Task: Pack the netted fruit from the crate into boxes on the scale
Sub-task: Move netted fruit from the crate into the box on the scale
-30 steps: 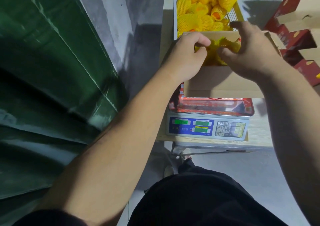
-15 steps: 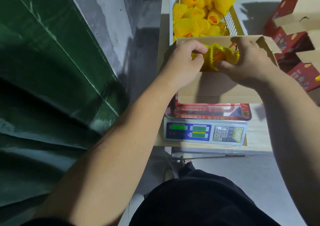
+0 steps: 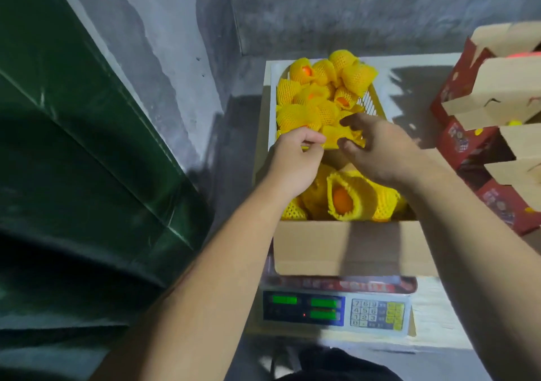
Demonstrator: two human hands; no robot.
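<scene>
Above the box (image 3: 351, 246), both hands' fingers (image 3: 314, 138) pinch netting (image 3: 333, 137).

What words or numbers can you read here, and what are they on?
"7 8 9", "4 5 6", "1 2 3": keypad of the grey weighing scale.
Green scale displays: too blurred to read.
Red printed cartons beside the table: print too blurred to read.

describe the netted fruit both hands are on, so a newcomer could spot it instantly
Start at the scale with green displays; a cardboard box sits on it. At the box's far edge, left hand and right hand meet on one netted fruit. Unlike the fruit lying in the box or crate, it is held between the fingers.
</scene>
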